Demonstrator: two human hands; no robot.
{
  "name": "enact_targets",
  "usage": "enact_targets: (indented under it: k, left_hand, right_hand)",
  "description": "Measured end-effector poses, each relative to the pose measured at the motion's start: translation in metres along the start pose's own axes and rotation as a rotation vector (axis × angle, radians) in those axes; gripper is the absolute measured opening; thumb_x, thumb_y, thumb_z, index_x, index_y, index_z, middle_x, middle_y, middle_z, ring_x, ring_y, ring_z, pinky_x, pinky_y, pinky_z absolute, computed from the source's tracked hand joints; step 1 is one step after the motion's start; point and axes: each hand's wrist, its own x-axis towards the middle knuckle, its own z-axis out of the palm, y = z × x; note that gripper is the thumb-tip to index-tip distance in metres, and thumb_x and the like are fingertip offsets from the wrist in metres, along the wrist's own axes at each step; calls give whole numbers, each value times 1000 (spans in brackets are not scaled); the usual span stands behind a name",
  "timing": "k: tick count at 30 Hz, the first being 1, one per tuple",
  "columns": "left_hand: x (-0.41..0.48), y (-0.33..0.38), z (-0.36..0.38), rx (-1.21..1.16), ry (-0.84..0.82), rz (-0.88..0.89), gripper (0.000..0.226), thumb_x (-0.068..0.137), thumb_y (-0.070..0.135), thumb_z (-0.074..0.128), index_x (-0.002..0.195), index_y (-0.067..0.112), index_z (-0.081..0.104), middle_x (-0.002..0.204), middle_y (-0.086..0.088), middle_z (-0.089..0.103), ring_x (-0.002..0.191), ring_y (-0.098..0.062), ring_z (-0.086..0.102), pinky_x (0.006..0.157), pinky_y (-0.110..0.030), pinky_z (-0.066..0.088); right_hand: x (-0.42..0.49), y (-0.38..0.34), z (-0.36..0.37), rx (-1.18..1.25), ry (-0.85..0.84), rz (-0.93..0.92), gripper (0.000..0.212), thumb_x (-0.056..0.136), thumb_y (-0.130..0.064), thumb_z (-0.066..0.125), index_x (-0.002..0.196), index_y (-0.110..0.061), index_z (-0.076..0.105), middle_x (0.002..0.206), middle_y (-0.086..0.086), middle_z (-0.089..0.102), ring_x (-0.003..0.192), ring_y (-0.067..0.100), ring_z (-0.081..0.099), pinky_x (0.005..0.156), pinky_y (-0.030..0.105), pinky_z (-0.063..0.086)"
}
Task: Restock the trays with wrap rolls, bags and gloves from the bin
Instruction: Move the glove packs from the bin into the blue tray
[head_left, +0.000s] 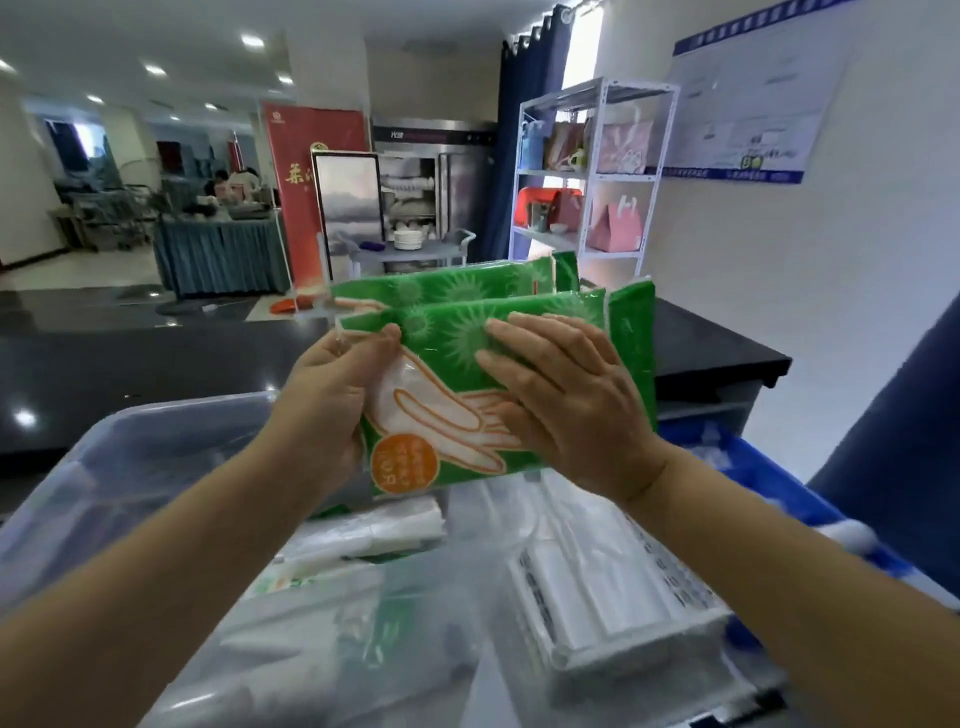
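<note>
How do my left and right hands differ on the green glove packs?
The left hand pinches the left edge of the front glove pack, fingers curled; the right hand lies flat across its face, fingers straight. The left hand is at the pack's edge, the right hand over its middle. Both touch that pack.

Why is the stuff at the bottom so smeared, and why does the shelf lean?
Head view: the green glove packets are sharp, the bagged stock in the clear bin is blurred; the wide-angle lens tilts the white shelf; ceiling lights glare on the dark counter.
</note>
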Motion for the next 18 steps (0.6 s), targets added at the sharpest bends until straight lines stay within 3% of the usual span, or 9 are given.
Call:
enact_targets:
  k: [6,9,11,14,16,18]
  left_hand:
    - [-30,-87,115,164,-137,-68,14,80,14,60,71,17,71,73,-8,74,64,-22,71,56,-31,57]
    - [-42,-125,152,256,-225,-110,9,78,12,60,81,14,69,75,-7,74,67,-21,71,57,-29,57]
    - [-50,-153,173,298,-299,-142,14,75,11,60,87,12,68,78,-7,74,71,-21,71,60,-28,57]
    - [-52,-190,197,302,-345,-204,13,75,10,61,83,12,70,79,-6,74,72,-18,71,61,-26,56]
    - [-44,-213,210,327,-345,-225,15,80,5,59,80,14,71,78,-3,75,72,-16,70,61,-25,56]
    - [-30,-236,222,357,-340,-236,25,86,1,55,78,17,72,76,0,74,70,-13,70,60,-23,55]
  right_hand:
    - [-107,87,-92,-39,-359,238,82,76,-57,59,134,-2,42,142,18,43,134,30,34,113,47,23]
    - [-152,113,-120,-5,-586,305,109,61,-65,68,141,-10,20,149,13,34,139,27,26,116,47,15]
    - [-182,125,-133,33,-693,355,119,55,-67,72,144,-12,16,146,10,38,137,25,30,116,47,12]
    - [-227,136,-140,101,-768,495,119,51,-61,77,145,-12,23,123,7,57,118,26,46,113,40,16]
    - [-249,145,-140,131,-793,611,102,55,-55,80,138,-16,36,114,5,61,107,27,50,93,32,32]
    - [-264,158,-135,103,-836,675,78,61,-53,77,125,-21,46,106,0,62,96,26,55,71,29,32]
